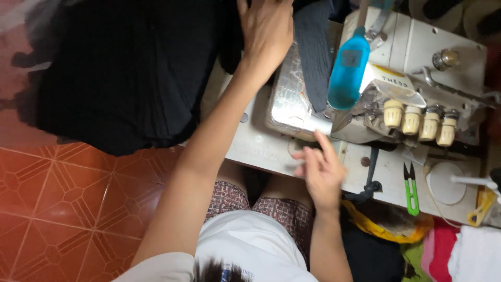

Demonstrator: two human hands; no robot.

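My left hand (267, 30) reaches far forward, its palm down on black fabric (130, 68) at the back left of a sewing machine (417, 68). A dark strip of fabric (313, 52) lies over the machine's shiny metal plate (287, 104). My right hand (321, 169) hovers at the front edge of that plate, fingers spread and slightly blurred; it seems to hold nothing. A blue plastic guard (348, 70) stands on the machine head beside the strip.
Four cream tension knobs (420, 121) line the machine's front. Green thread snips (411, 189) lie on the white table (261, 146) at the right, near a white round disc (443, 183). Orange patterned floor tiles (68, 198) lie to the left. Yellow and pink cloth piles sit lower right.
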